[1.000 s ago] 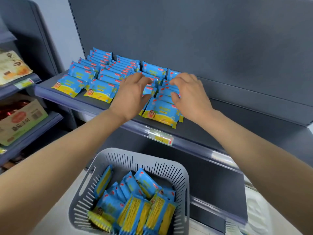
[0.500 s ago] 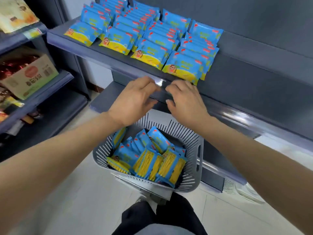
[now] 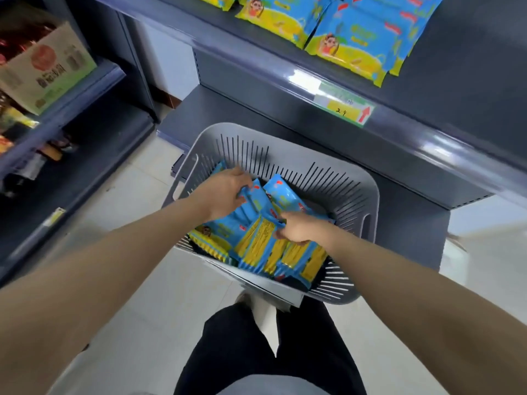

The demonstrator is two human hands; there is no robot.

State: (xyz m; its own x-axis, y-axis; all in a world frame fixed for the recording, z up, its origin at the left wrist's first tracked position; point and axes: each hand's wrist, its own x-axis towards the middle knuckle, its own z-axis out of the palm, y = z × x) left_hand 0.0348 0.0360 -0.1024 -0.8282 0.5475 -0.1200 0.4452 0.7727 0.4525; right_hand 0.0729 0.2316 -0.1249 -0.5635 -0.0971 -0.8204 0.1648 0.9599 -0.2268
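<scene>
Our left grip and right grip are bare, and so are both forearms as far as the frame's edge. We wear black trousers, with a grey top's hem at the waist. The blurred pale shape beyond them may be a shoe.

Bright blue snack packets with yellow striped backs. Pale grey basket, slotted walls. Dark slate-blue shelf. Green-and-yellow price tag (little red arrow on it).
</scene>
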